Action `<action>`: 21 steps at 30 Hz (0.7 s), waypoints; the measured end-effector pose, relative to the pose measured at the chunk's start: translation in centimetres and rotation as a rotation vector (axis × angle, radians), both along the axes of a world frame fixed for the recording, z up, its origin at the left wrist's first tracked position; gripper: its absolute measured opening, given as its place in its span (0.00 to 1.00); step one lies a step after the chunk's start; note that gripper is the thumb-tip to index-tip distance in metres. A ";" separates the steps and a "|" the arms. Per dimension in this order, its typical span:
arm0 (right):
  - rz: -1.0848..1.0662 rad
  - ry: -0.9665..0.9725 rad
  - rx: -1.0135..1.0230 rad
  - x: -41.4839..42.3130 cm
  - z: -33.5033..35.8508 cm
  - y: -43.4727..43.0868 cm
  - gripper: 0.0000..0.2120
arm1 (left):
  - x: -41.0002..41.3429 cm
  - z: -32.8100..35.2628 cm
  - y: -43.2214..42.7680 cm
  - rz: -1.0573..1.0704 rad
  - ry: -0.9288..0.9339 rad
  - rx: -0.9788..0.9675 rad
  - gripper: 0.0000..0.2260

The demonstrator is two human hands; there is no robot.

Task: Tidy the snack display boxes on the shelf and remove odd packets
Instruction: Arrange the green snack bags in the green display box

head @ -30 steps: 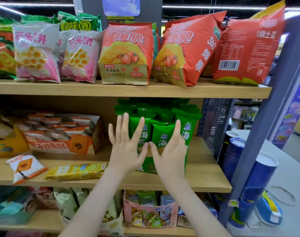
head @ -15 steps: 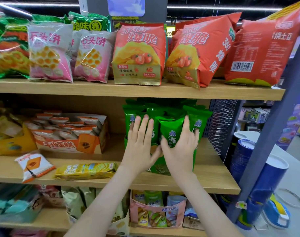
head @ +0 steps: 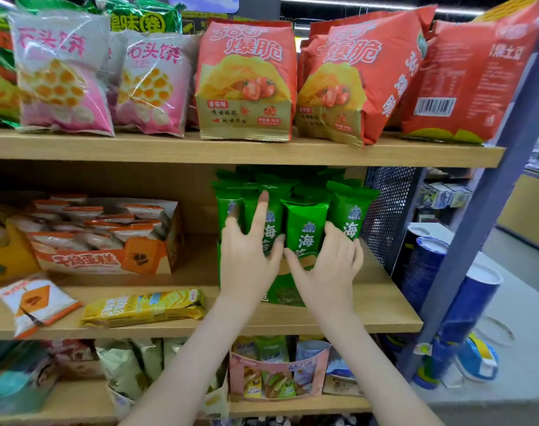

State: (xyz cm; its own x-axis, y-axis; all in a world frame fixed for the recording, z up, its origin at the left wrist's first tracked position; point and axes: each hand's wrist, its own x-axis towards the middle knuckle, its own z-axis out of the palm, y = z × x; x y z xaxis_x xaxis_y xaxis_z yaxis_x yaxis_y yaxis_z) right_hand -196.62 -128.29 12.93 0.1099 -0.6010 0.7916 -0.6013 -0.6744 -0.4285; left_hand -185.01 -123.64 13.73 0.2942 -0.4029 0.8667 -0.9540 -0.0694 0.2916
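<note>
I'm working the middle shelf (head: 378,315), right-hand section, both hands up on the green packets (head: 308,222). They're standing upright in rows in a green display box (head: 280,293) that is sitting just left of the perforated metal side panel (head: 388,210).

My left hand (head: 249,259) is lying spread on the left packets. Its index finger is pointing straight up along one, the other fingers are reaching in between the packets and the thumb is angling right.

My right hand (head: 326,272) is pinching the middle front packet. The thumb is pressing low on its face, and the fingers are curling in at its right edge, between it and the next packet. The thumb tips are sitting just beside each other.

To the left on the same shelf, an orange display box (head: 108,259) is holding orange-and-white cake packets. Two loose items are lying flat near the shelf's front edge:
- an orange-and-white packet (head: 31,302) at far left, tilted
- a yellow packet (head: 145,307) lengthwise, between it and my left forearm

On the top shelf, pink bags (head: 62,78) are standing on the left and red chip bags (head: 246,81) on the right, with the rightmost ones leaning. Below, a pink box (head: 277,376) of small packets is showing between my forearms. Blue paper cups (head: 424,272) are standing in stacks off to the right.
</note>
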 end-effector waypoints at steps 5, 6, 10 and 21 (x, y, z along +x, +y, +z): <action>0.066 -0.035 0.138 -0.1 0.3 0.2 0.36 | 0.8 1.2 0.4 -0.167 -0.024 0.068 0.34; 0.108 -0.069 0.178 -0.4 0.6 0.1 0.36 | 1.1 1.5 0.6 -0.182 -0.028 0.070 0.34; 0.206 -0.252 0.297 -1.3 1.7 -0.4 0.35 | 2.2 2.2 1.0 -0.161 -0.015 0.087 0.34; 0.187 -0.299 0.062 -0.4 2.6 -0.1 0.30 | 2.4 1.8 0.5 -0.063 -0.115 0.178 0.36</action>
State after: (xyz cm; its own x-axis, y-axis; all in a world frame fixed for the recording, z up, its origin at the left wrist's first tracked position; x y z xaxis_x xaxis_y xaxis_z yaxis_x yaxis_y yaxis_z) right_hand -196.99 -128.43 15.55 -0.0089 -0.6403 0.7681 -0.3117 -0.7281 -0.6106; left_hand -182.66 -123.09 15.57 0.1668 -0.5668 0.8068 -0.9844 -0.0488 0.1693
